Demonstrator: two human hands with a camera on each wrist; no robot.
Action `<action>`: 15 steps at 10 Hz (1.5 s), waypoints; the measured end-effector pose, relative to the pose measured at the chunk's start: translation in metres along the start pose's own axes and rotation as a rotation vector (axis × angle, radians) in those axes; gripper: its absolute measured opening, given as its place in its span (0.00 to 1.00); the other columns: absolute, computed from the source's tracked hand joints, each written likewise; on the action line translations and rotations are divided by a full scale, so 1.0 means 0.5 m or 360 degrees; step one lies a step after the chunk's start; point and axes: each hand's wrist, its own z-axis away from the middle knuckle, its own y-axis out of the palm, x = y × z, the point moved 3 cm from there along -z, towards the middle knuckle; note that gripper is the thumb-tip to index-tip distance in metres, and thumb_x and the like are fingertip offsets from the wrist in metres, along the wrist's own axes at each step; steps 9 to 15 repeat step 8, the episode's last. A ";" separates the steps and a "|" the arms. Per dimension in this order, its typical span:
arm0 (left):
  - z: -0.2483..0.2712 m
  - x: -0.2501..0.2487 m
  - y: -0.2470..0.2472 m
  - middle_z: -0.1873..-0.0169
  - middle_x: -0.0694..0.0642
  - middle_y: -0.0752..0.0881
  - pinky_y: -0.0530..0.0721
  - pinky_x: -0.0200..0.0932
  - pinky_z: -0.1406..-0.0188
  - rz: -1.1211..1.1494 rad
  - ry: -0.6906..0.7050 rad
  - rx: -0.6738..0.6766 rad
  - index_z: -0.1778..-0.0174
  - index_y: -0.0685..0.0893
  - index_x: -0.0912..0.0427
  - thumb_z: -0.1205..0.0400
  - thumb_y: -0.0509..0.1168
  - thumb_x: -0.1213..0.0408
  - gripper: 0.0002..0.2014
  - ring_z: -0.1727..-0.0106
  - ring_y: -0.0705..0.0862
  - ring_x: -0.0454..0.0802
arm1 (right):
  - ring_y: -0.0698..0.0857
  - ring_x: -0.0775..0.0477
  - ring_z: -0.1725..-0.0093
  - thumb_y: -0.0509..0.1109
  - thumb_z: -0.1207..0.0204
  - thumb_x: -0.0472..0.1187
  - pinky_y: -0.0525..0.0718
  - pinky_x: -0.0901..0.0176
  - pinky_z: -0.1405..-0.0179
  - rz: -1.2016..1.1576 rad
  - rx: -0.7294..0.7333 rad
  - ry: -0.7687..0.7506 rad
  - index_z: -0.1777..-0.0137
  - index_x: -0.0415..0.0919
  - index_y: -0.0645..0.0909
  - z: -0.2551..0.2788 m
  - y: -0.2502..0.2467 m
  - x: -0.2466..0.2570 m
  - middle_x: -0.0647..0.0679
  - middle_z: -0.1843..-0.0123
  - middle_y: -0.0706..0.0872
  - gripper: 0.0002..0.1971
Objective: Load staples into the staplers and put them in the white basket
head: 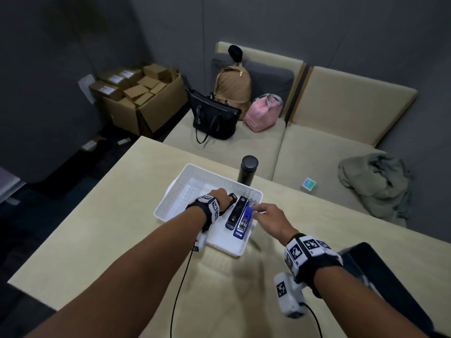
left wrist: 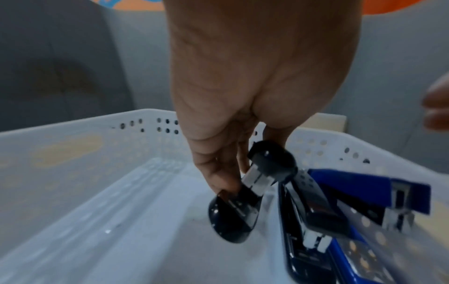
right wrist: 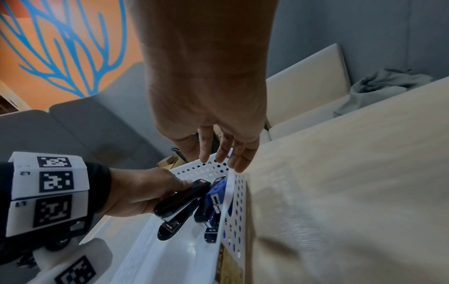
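A white perforated basket [head: 185,191] stands on the beige table. Inside it my left hand [head: 222,194] grips a black stapler [head: 232,200], held just above the basket floor. In the left wrist view my left hand [left wrist: 226,173] holds this black stapler [left wrist: 243,201] with its base hanging a little apart from the top. To its right a dark stapler [head: 236,212] and a blue stapler [head: 244,222] lie against the basket's right wall. My right hand [head: 258,209] hovers at that wall, fingers [right wrist: 239,163] straight and touching the basket rim [right wrist: 233,192], holding nothing.
A black bottle [head: 247,170] stands right behind the basket. A dark flat object [head: 380,272] lies at the table's near right. Beyond the table are a sofa with bags [head: 214,115], a small cube [head: 308,185], a grey jacket [head: 375,184], and a cardboard box [head: 141,98].
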 end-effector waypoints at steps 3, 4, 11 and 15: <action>-0.023 -0.015 0.020 0.47 0.66 0.87 0.79 0.47 0.56 -0.0133 0.0033 -0.0128 0.51 0.81 0.65 0.16 0.66 0.55 0.14 0.48 0.87 0.64 | 0.82 0.50 0.44 0.68 0.22 0.38 0.77 0.61 0.43 -0.0066 -0.0068 0.0058 0.38 0.42 0.85 0.000 -0.050 -0.056 0.47 0.38 0.84 0.14; -0.008 -0.022 0.010 0.48 0.66 0.88 0.80 0.47 0.56 -0.0158 0.0048 -0.0139 0.56 0.80 0.62 0.17 0.65 0.55 0.12 0.51 0.87 0.64 | 0.83 0.49 0.44 0.69 0.22 0.38 0.76 0.62 0.46 -0.0146 -0.0099 0.0047 0.38 0.43 0.85 0.017 -0.076 -0.070 0.47 0.38 0.85 0.14; 0.105 -0.142 0.014 0.39 0.64 0.81 0.82 0.56 0.39 -0.0295 0.0306 -0.0387 0.37 0.79 0.61 0.20 0.60 0.64 0.16 0.39 0.82 0.64 | 0.88 0.47 0.46 0.69 0.20 0.36 0.84 0.54 0.50 -0.0839 -0.0193 -0.0094 0.43 0.43 0.86 0.194 -0.243 -0.189 0.43 0.46 0.89 0.09; 0.105 -0.142 0.014 0.39 0.64 0.81 0.82 0.56 0.39 -0.0295 0.0306 -0.0387 0.37 0.79 0.61 0.20 0.60 0.64 0.16 0.39 0.82 0.64 | 0.88 0.47 0.46 0.69 0.20 0.36 0.84 0.54 0.50 -0.0839 -0.0193 -0.0094 0.43 0.43 0.86 0.194 -0.243 -0.189 0.43 0.46 0.89 0.09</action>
